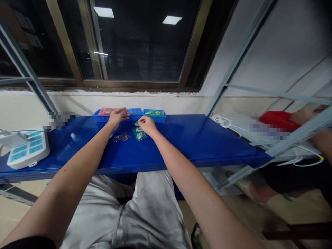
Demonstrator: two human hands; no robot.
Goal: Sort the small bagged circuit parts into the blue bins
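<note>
My left hand (118,117) reaches up to the blue bins, its fingers spread and nothing visible in them. Behind it, one blue bin (100,118) holds red packets (105,110) and some clear plastic bags (133,111). Beside that, a smaller blue bin (158,119) contains green packets (155,113). My right hand (146,125) is closed in a pinch just in front of the small bin. A bit of green shows at its fingertips; what they grip is hidden. Below lies a green packet (140,134), with a clear bag of small brass-coloured pieces (120,138) to its left.
The blue tabletop (192,138) runs under a window, between grey metal posts (228,77). At left stands a white power strip (29,147) with a plug in it. On the right, another person's arm (306,119) is near a red item (277,120) and white cables (224,121).
</note>
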